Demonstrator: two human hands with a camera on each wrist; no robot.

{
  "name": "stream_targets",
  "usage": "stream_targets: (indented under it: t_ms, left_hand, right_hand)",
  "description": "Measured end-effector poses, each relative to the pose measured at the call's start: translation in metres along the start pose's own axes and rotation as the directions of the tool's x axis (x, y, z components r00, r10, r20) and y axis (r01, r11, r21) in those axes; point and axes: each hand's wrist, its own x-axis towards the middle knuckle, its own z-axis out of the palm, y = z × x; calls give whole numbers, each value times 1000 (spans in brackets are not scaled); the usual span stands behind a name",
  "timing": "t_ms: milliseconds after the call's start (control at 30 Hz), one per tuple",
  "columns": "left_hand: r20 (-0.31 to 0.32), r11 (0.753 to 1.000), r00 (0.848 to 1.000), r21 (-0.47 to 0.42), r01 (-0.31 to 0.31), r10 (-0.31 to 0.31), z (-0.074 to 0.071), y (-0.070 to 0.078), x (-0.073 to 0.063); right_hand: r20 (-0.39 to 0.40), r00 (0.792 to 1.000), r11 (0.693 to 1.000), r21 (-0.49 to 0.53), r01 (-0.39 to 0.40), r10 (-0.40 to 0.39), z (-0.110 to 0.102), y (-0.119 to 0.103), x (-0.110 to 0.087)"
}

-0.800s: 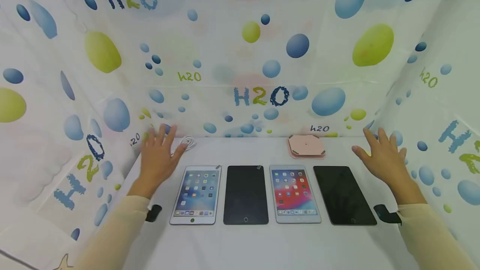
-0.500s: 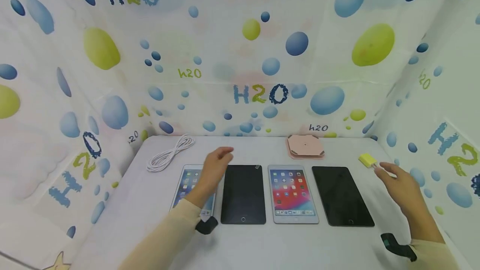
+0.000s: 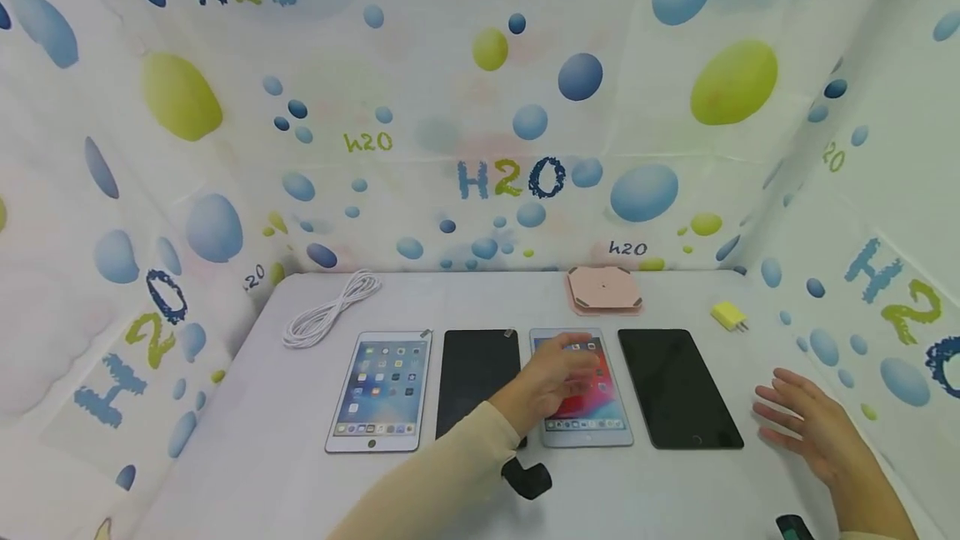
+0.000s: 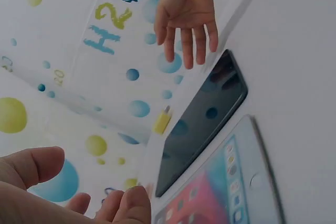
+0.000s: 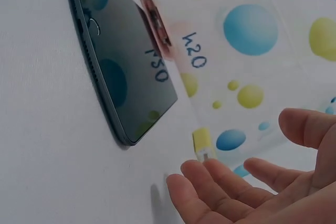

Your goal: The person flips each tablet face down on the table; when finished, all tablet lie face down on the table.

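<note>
My left hand (image 3: pixel 551 382) hangs over the white tablet with a red and blue lit screen (image 3: pixel 588 427), its fingers loosely bent and nothing held. Part of that screen is hidden behind it. To the right of the dark-screened tablet (image 3: pixel 678 390), my right hand (image 3: pixel 810 427) hovers above the table with spread, relaxed fingers, also holding nothing. A yellow charger plug (image 3: pixel 727 316) lies beyond the right hand; the right wrist view shows the plug (image 5: pixel 202 142) past the fingertips. Left of the left hand is another black tablet (image 3: pixel 476 373), partly covered by the forearm.
A white tablet with a lit blue screen (image 3: pixel 381 390) lies leftmost in the row. Behind it is a coiled white cable (image 3: pixel 330 311). A pink plate-like object with dark corners (image 3: pixel 603 288) sits at the back, near the patterned curtain (image 3: pixel 420 65).
My left hand has swept right from beside the cable, over the leftmost tablets, to the red-screened one. My right hand has moved nearer to me, leaving the charger plug in sight.
</note>
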Motion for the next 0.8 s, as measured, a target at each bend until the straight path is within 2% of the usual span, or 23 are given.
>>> stream_targets:
  t_ms: [167,367,533,800]
  left_hand:
    - [-18,999,999,-13,41,-41,29,-16,7]
    - [-55,995,993,2,103,-102,58,-31,11]
    - [-34,991,990,-37,132,-133,67,-33,11]
    - [-33,981,980,-27,194,-195,73,-41,10]
  right_hand:
    - [15,1000,1000,-9,-10,11,1,1,-1]
    - [45,999,993,-113,-14,20,5,-2,2]
    - [70,997,991,-132,-17,26,7,-5,6]
    - [118,992,993,-116,-25,39,11,4,3]
